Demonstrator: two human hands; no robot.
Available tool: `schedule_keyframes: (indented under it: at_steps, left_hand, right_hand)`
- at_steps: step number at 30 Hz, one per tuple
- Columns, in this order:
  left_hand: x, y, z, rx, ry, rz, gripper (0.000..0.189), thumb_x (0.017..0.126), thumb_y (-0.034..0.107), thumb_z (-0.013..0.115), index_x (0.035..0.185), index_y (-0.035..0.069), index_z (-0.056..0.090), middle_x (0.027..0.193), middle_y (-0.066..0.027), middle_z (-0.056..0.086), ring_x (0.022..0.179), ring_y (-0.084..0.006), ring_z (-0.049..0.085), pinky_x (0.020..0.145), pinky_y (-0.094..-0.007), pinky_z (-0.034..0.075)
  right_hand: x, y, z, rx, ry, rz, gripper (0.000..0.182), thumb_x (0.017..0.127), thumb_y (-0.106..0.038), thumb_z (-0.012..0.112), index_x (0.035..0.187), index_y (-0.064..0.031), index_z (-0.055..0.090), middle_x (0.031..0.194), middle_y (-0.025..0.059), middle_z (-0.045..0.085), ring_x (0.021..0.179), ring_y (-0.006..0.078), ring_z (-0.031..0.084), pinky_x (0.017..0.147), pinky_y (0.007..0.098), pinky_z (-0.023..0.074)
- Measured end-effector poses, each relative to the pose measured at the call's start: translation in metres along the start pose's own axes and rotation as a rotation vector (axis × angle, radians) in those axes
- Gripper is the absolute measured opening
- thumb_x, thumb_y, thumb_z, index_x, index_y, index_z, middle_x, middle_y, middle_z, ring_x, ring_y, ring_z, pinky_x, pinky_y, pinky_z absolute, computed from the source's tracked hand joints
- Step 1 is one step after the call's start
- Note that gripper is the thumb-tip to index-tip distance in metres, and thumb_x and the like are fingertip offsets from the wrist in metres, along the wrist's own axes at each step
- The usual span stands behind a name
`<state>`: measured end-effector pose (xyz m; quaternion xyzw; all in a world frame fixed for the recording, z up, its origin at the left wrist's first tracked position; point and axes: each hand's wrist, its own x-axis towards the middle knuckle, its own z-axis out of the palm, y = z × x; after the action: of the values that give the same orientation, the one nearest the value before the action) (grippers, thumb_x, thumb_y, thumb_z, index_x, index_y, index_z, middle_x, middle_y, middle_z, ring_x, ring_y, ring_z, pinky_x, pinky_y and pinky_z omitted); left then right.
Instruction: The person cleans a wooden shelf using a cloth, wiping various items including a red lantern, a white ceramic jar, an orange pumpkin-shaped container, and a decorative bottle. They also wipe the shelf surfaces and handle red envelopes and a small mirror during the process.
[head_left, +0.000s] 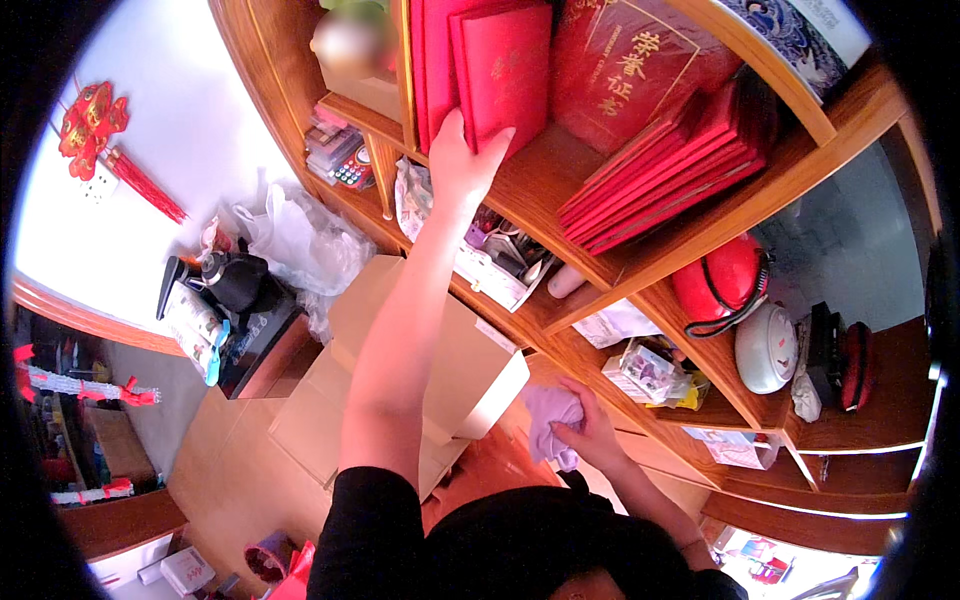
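Note:
My left hand (466, 169) reaches up to a wooden shelf and grips the lower edge of a red certificate folder (510, 67) that stands upright. More red folders (431, 67) stand just left of it. A larger red certificate cover (637, 75) with gold lettering leans at the back of the same compartment. To its right, several red folders (667, 172) lean in a slanted stack. Lower down, near my body, my right hand (596, 435) holds a crumpled light purple cloth (553, 420).
Below my left arm stands a cardboard box (390, 315). An open white box of small items (495, 266) sits on the shelf beneath. A red round case (720, 281) and a white ceramic jar (765, 349) occupy the right compartment. A black kettle (236, 281) and plastic bags (300, 232) are at left.

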<state>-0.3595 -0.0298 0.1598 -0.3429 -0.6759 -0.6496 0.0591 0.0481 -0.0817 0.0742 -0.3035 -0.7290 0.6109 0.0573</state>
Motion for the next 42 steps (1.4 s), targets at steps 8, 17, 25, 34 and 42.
schedule_keyframes:
  at_steps: [8, 17, 25, 34, 42]
  left_hand:
    - [-0.033, 0.000, -0.027, -0.179, 0.083, 0.059, 0.039, 0.088, 0.018, 0.076, 0.122, 0.000, 0.067, 0.106, -0.0182, 0.075, 0.099, -0.0260, 0.072, 0.088, -0.0378, 0.053]
    - [-0.178, 0.057, -0.151, -0.282, 0.376, -0.179, 0.024, 0.095, -0.001, 0.069, 0.118, -0.003, 0.064, 0.114, -0.0094, 0.069, 0.102, -0.0135, 0.065, 0.091, -0.0282, 0.052]
    - [-0.239, 0.060, -0.183, -0.383, 0.481, -0.387, 0.026, 0.096, 0.001, 0.069, 0.120, -0.003, 0.061, 0.117, -0.0114, 0.068, 0.102, -0.0148, 0.065, 0.090, -0.0300, 0.053]
    - [-0.270, 0.058, -0.210, -0.342, 0.529, -0.488, 0.027, 0.096, 0.000, 0.068, 0.122, -0.001, 0.060, 0.118, -0.0111, 0.068, 0.104, -0.0153, 0.064, 0.092, -0.0312, 0.053]
    - [-0.274, 0.052, -0.209, -0.325, 0.528, -0.506, 0.037, 0.098, 0.006, 0.066, 0.132, -0.001, 0.055, 0.128, -0.0125, 0.064, 0.111, -0.0199, 0.064, 0.095, -0.0354, 0.053]
  right_hand:
    - [-0.003, -0.079, -0.004, -0.193, -0.134, -0.209, 0.075, 0.076, 0.000, 0.077, 0.145, -0.0088, 0.050, 0.133, 0.0153, 0.060, 0.125, 0.0263, 0.057, 0.106, 0.0399, 0.0465]
    - [0.141, -0.204, 0.027, -0.894, 0.446, -1.082, 0.072, 0.069, -0.005, 0.078, 0.137, -0.0084, 0.057, 0.138, 0.0147, 0.056, 0.118, 0.0380, 0.056, 0.098, 0.0475, 0.0485]
    - [0.321, -0.226, 0.031, -1.180, 0.883, -0.468, 0.056, 0.097, -0.031, 0.058, 0.145, -0.0055, 0.048, 0.151, 0.0183, 0.042, 0.131, 0.0434, 0.045, 0.107, 0.0625, 0.0391]
    - [0.366, -0.190, 0.001, -0.941, 0.724, -0.478, 0.042, 0.089, -0.023, 0.066, 0.128, -0.0077, 0.060, 0.134, 0.0173, 0.058, 0.127, 0.0403, 0.051, 0.110, 0.0582, 0.0351]
    - [0.305, -0.196, 0.043, -0.852, 0.481, -0.675, 0.031, 0.081, -0.008, 0.068, 0.112, -0.0085, 0.068, 0.118, 0.0174, 0.067, 0.114, 0.0371, 0.061, 0.101, 0.0469, 0.0452]
